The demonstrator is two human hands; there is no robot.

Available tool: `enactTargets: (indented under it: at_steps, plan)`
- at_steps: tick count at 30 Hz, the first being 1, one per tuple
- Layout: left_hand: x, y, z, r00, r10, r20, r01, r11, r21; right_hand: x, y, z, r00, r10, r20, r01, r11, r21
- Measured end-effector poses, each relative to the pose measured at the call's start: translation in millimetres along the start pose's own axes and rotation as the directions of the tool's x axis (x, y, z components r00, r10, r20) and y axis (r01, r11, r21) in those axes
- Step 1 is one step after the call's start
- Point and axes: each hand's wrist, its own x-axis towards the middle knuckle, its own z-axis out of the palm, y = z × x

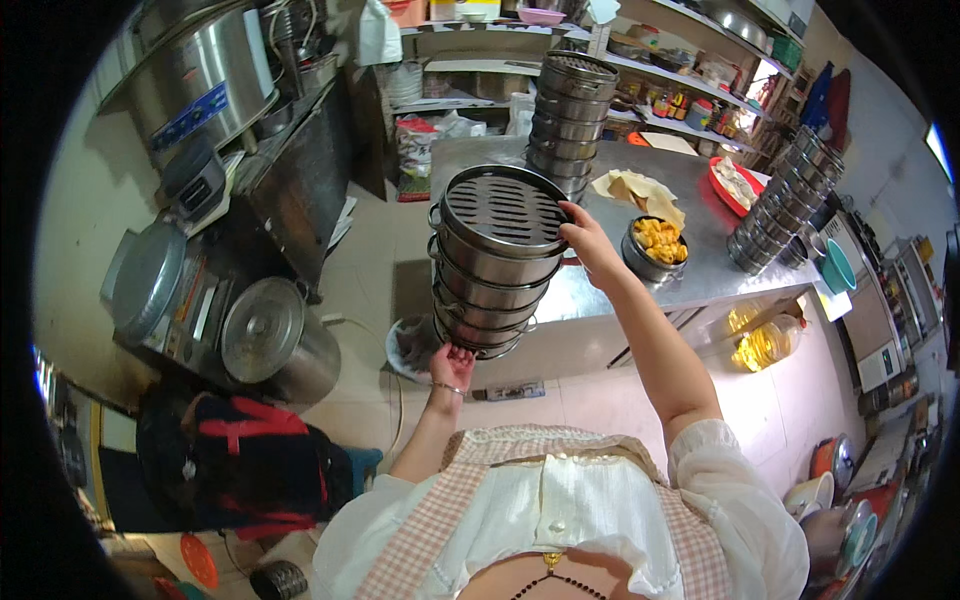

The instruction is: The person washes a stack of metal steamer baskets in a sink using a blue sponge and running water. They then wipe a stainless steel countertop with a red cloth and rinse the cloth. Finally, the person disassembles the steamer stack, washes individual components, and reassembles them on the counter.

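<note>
A stack of several round metal steamer baskets (491,262) stands before me, topped by a slotted steaming plate (506,206). My left hand (452,366) grips the lowest basket from below at its near side. On the right side of the top basket, my right hand (587,241) grasps the rim. The stack overlaps the near left edge of the stainless steel table (487,154); its base appears past that edge, over the floor. To the right of my right hand, a single small steamer (654,259) holds yellow food pieces (660,240).
Another tall steamer stack (574,112) rises farther back on the table, with a third stack (784,202) at its right end. Pale wrapper sheets (637,191) lie between. A lidded metal pot (277,330) stands left, near a plastic tub (411,349). Oil jugs (769,341) sit on the floor at right.
</note>
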Motion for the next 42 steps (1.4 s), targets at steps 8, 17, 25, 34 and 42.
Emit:
enactTargets:
  at_steps: [8, 17, 25, 34, 42]
  plan:
    - [84, -17, 32, 0.978, -0.019, -0.21, 0.018, 1.0, -0.007, 96, 11, -24, 0.982, -0.187, 0.018, 0.187, 0.982, -0.024]
    - [122, -28, -46, 0.983, 0.096, 0.158, -0.148, 0.921, 0.36, 177, 30, -81, 0.916, 0.073, 0.394, -0.183, 0.951, 0.249]
    - [78, 44, 72, 0.621, 0.77, -0.147, -0.598, 0.586, 0.546, 203, 30, -83, 0.704, 0.124, 0.699, -0.245, 0.967, 0.075]
    - [35, 94, 217, 0.829, 0.553, 0.086, -0.44, 0.549, 0.711, 203, -9, -76, 0.637, 0.012, 0.77, -0.295, 0.927, 0.23]
    - [-31, 71, 203, 0.853, 0.52, 0.05, -0.487, 0.756, 0.438, 199, -57, -58, 0.501, -0.059, 0.863, -0.405, 0.866, 0.294]
